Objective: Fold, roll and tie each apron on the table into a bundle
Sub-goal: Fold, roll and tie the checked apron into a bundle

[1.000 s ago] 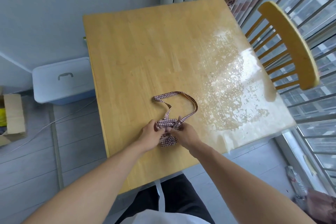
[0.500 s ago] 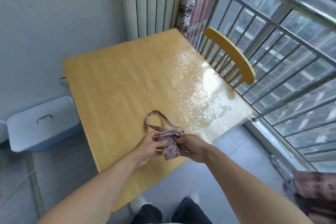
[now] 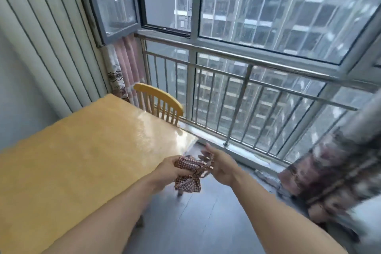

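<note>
Although the picture is blurred by movement, the red-and-white checked cloth apron bundle (image 3: 188,173) is seen held in the air just past the near right corner of the pale yellow wooden table (image 3: 82,161), over the grey floor (image 3: 195,212) and not resting on anything. The left hand (image 3: 168,168) is curled round the upper part of the roll and grips it. The right hand (image 3: 219,166) lies just beside the bundle with its fingers spread and relaxed; whether a strap end is pinched cannot be told.

The bundle is judged light, soft and easily crushed, and not fragile (a loose tie could let the roll spring open). A hold round the middle, at the tie, is judged the firmest.

The table's right edge lies just left of the hands. Open room is noted to the right and ahead, bounded by the metal window railing (image 3: 247,72), the yellow wooden spindle-back chair (image 3: 162,105) and the patterned curtain (image 3: 329,163).
</note>
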Demonstrator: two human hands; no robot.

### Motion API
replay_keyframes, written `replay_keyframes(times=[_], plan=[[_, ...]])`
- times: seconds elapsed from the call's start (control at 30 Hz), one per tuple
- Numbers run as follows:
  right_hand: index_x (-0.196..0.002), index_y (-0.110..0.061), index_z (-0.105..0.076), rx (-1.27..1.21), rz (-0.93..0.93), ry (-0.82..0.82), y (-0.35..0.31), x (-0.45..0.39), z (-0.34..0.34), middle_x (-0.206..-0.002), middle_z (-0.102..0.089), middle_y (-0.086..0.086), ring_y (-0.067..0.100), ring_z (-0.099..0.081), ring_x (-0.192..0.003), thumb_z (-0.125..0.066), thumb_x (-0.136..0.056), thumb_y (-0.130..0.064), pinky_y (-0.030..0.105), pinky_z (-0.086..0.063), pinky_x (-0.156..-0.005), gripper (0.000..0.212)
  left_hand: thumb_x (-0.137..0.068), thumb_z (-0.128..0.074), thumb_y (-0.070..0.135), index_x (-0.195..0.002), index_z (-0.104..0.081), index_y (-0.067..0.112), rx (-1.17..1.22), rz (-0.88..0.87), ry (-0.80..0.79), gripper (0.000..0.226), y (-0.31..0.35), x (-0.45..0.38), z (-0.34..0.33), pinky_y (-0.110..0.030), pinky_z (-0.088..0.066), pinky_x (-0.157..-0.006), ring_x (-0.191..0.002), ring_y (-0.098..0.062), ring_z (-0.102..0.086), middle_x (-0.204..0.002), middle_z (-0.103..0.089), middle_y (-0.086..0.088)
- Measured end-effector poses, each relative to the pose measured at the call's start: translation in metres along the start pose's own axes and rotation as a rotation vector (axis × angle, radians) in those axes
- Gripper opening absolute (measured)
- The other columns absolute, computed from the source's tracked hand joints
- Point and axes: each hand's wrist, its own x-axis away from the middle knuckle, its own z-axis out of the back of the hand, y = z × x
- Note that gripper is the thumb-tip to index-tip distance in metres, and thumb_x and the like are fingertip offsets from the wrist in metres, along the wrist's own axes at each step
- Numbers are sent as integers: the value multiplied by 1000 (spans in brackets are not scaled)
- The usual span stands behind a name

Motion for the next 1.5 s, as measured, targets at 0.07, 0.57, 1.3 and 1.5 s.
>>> replay_keyframes(times=[0.07,0.57,1.3,1.5], plan=[[-89,-13,-61,-70,67,80,-34,28,57,-71,-60,2,19,-59,-70,-58,-103,-31,33,-49,-79,22,-77,-81,2,-104,-72,14,-176,-39,-104,31,19,-7,-56,-39,-61,-85,-91,-19,-75,-95,-78,-2],[-102,-7,-69,663,57,438,-233,328,359,-87,-60,2,13,-56,-66,-71,-96,-29,28,-50,-66,23,-77,-83,14,-106,-69,18,-694,-260,-573,32,138,-21,-413,-27,-56,-83,-96,-15,-68,-101,-74,1],[-118,-6,-70,503,247,1061,-335,619,490,-86,-69,3,10,-59,-71,-62,-100,-9,24,-51,-72,19,-83,-82,19,-124,-65,21,-395,-728,-1298,44,405,49,-788,-11,-49,-75,-99,-1,-68,-112,-73,8],[-118,-10,-71,404,493,1280,-350,708,508,-93,-76,2,7,-66,-74,-61,-100,-8,22,-57,-75,21,-102,-58,17,-109,-70,7,-49,-741,-1242,17,502,153,-860,-28,-57,-72,-75,-16,-69,-92,-74,-11]])
